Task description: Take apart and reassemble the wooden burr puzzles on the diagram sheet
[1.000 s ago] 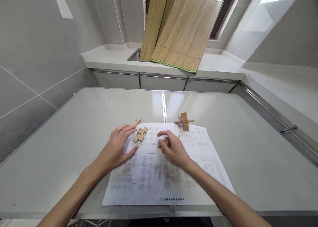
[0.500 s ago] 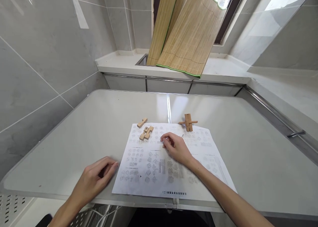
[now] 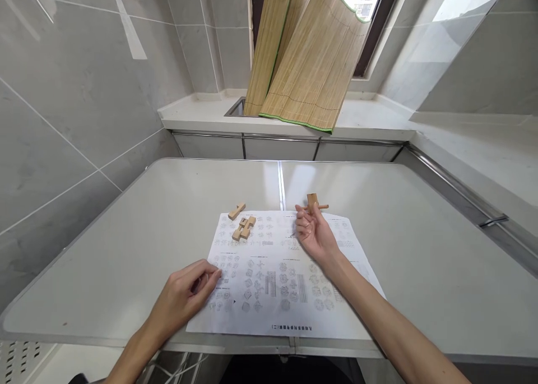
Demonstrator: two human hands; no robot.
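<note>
My left hand (image 3: 188, 294) rests on the left edge of a printed paper sheet (image 3: 269, 311), fingers curled in toward the thumb, with nothing visible in them. My right hand (image 3: 315, 235) is at the sheet's far right part, palm turned partly up, thumb and bent fingers apart. It covers the lower part of a cross-shaped wooden assembly (image 3: 312, 199); whether it touches that wood I cannot tell. Near the sheet's far left corner lie notched wooden puzzle pieces (image 3: 245, 228) close together. A single notched wooden bar (image 3: 236, 211) lies just beyond them.
The sheet lies on a pale folding table (image 3: 126, 249) with a metal seam (image 3: 281, 185) down its middle. Behind is a white ledge (image 3: 202, 115) with a hanging bamboo mat (image 3: 311, 70). Tiled walls stand at the sides, and a metal rail (image 3: 454, 182) runs along the right.
My right hand has moved away to the right, from the middle of the sheet to the cross-shaped wood, and turned palm up. My left hand has slid right, onto the sheet's edge.
</note>
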